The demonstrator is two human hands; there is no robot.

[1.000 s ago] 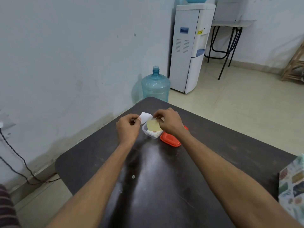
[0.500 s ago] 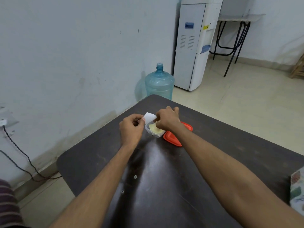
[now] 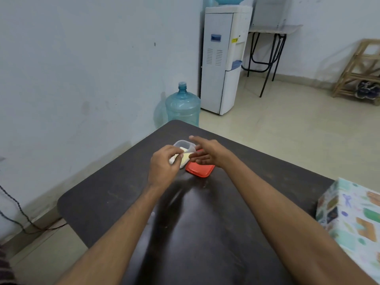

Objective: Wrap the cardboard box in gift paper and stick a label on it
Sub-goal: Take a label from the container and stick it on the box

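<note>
The box wrapped in patterned gift paper (image 3: pixel 353 221) stands at the table's right edge, partly cut off by the frame. Far across the dark table (image 3: pixel 115 194) sits a small clear plastic container (image 3: pixel 184 145) with an orange lid (image 3: pixel 200 170) lying beside it. My left hand (image 3: pixel 163 167) pinches a pale yellow label (image 3: pixel 186 158) together with a white paper piece, right in front of the container. My right hand (image 3: pixel 204 152) hovers over the lid with fingers spread, holding nothing.
A blue water jug (image 3: pixel 183 105) and a white water dispenser (image 3: pixel 223 60) stand on the floor beyond the table. A folding table (image 3: pixel 271 38) and a wooden rack (image 3: pixel 362 70) are against the far wall. A cable (image 3: pixel 14 208) trails at left.
My right hand let go of the yellow label and opened, moving right over the lid. The left hand now holds the label with the white paper. The view turned, showing more of the wrapped box.
</note>
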